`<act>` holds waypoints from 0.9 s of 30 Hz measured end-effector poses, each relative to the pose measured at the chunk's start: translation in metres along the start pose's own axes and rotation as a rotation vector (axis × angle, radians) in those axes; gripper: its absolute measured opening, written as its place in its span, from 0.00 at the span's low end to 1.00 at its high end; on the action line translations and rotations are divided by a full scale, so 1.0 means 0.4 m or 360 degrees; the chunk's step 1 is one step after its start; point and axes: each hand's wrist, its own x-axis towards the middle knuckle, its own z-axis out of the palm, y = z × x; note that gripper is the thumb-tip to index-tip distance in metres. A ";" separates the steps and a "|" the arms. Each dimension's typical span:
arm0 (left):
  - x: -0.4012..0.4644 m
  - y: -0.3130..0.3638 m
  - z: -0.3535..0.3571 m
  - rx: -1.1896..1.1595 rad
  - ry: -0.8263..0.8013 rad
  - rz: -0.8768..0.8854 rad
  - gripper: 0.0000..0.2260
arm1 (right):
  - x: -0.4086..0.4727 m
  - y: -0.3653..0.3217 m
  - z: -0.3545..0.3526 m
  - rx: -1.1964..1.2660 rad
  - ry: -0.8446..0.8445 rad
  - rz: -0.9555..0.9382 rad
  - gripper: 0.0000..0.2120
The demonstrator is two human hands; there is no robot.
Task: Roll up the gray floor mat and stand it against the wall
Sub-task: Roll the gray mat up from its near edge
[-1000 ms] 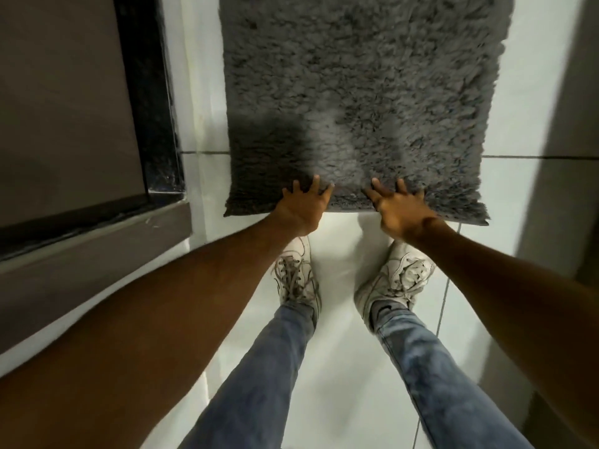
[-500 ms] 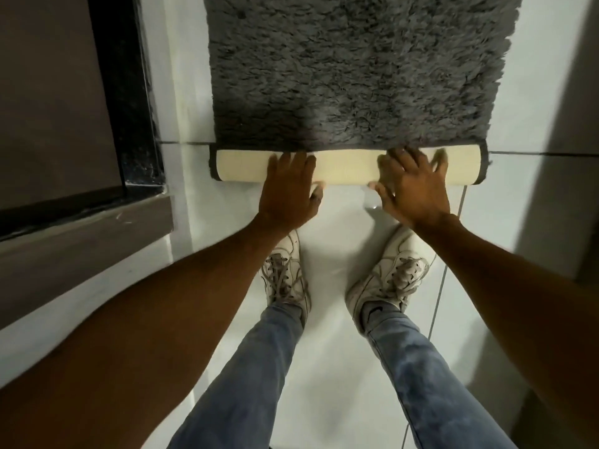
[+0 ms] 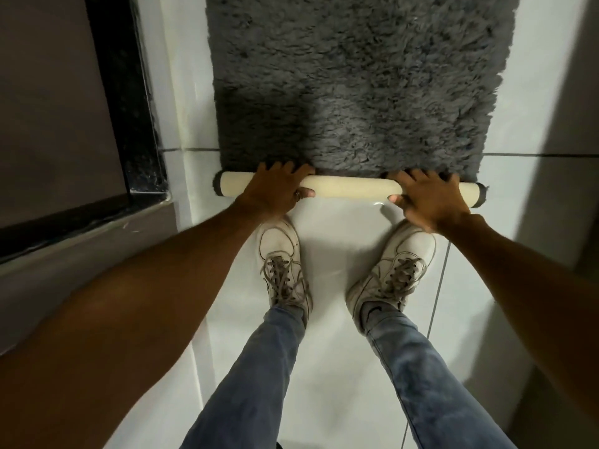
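On the white tiled floor point(image 3: 340, 367), the gray floor mat point(image 3: 359, 76) lies mostly flat, its shaggy pile facing up and running toward the top of the view. Its near edge is turned over into a narrow roll point(image 3: 350, 187) that shows the cream backing, with a dark fringe at each end. The roll lies crosswise just past the toes of two white sneakers, the left sneaker point(image 3: 282, 264) and the right sneaker point(image 3: 393, 270), and does not touch them.

The left hand point(image 3: 272, 192) is clamped over the left part of the roll: the fingers point(image 3: 282, 168) curl over the top onto the pile side, and the thumb presses against the near face. There is a ring on the thumb. The right hand point(image 3: 428, 197) grips the right part in the same way, fingers draped over the top, thumb tucked on the near side by the floor. A bare stretch of cream backing shows between the two hands, and short lengths stick out beyond each.

Both forearms reach in from the lower corners of the view, and blue jeans point(image 3: 265, 367) cover the legs. Along the left side of the floor runs a dark door frame point(image 3: 126, 102) with a raised gray threshold point(image 3: 84, 241). A dark grout line point(image 3: 534, 155) crosses the tiles level with the roll's far side.
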 end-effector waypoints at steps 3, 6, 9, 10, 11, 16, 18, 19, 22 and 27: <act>0.043 -0.023 -0.036 -0.0134 -0.0005 -0.0015 0.24 | 0.067 0.028 -0.065 0.0305 -0.0175 -0.0002 0.22; 0.043 -0.007 -0.035 0.0142 0.0415 -0.0107 0.19 | 0.090 0.035 -0.081 0.0417 -0.0043 0.0138 0.23; 0.021 0.066 0.009 0.0150 0.0758 -0.0027 0.14 | 0.040 -0.006 -0.041 0.0144 0.0560 0.0281 0.21; 0.016 0.095 0.027 0.0114 0.0813 -0.0018 0.18 | 0.017 -0.031 -0.019 0.0107 0.0773 0.0254 0.18; 0.012 0.120 0.041 0.0057 0.0843 -0.0052 0.19 | -0.004 -0.059 0.005 0.0101 0.0898 0.0171 0.17; -0.019 0.181 0.111 -0.0009 0.0560 -0.0281 0.30 | -0.025 -0.124 0.107 -0.0031 0.0503 0.0042 0.34; -0.007 0.180 0.109 0.0024 0.0553 -0.0294 0.36 | 0.003 -0.112 0.104 -0.0092 0.0494 0.0037 0.37; 0.007 0.175 0.103 0.0023 0.0585 -0.0296 0.38 | 0.022 -0.106 0.095 -0.0095 0.0518 0.0021 0.38; 0.070 0.156 0.061 0.0034 0.0614 -0.0330 0.41 | 0.083 -0.087 0.053 -0.0058 0.0574 0.0008 0.42; 0.142 0.132 -0.002 0.0104 0.0550 -0.0423 0.42 | 0.133 -0.067 -0.012 -0.0134 0.0676 -0.0018 0.40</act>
